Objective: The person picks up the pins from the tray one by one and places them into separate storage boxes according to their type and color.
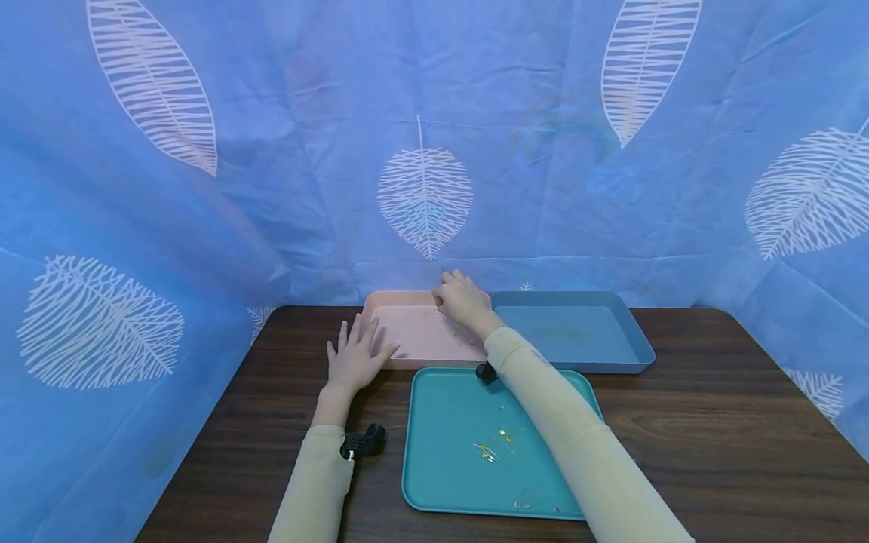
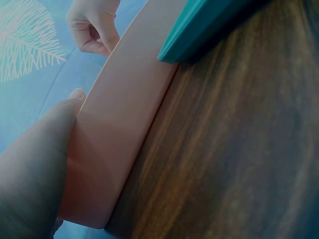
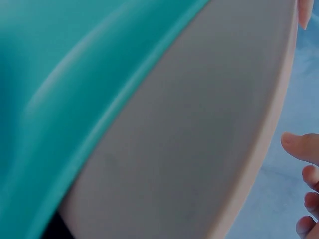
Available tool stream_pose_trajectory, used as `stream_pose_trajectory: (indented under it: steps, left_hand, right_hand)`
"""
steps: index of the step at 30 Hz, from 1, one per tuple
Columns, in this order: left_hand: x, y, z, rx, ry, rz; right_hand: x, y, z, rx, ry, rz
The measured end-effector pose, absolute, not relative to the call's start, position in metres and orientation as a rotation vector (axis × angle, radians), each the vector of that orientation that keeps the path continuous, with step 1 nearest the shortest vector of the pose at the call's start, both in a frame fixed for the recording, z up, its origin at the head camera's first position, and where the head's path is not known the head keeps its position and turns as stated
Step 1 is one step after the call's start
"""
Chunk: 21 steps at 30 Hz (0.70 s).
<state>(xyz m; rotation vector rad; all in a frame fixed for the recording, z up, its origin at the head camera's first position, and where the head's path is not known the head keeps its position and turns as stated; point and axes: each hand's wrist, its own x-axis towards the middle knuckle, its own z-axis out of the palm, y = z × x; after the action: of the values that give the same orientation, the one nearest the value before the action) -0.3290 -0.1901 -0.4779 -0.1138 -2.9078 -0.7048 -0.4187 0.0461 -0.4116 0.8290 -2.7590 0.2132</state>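
Note:
My left hand (image 1: 353, 362) rests with spread fingers at the front left corner of a pink tray (image 1: 407, 332). In the left wrist view its thumb (image 2: 77, 93) lies at the rim. My right hand (image 1: 465, 302) is over the back right part of the pink tray, fingers loosely bent. In the right wrist view the right thumb (image 3: 294, 144) stands apart from the curled fingertips (image 3: 310, 174), with nothing visible between them. Small thin gold-coloured pieces (image 1: 458, 329) lie in the pink tray beneath the right hand and wrist.
A teal tray (image 1: 448, 483) lies in front, holding small gold-coloured pieces (image 1: 486, 453) and clear bits (image 1: 521, 504); the right forearm crosses over it. Right of the pink tray stands a blue tray (image 1: 577, 358). All sit on a dark wood table (image 1: 713, 437) before a blue leaf-print cloth (image 1: 326, 151).

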Motion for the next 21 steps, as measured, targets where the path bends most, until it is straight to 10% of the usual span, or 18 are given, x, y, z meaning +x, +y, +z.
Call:
stream_pose_trajectory:
  steps: [21]
  left_hand:
    - [-0.327,-0.188,-0.477,-0.120,-2.914,-0.701]
  right_hand:
    - [-0.387,0.078,-0.400,0.824,-2.692,0.298]
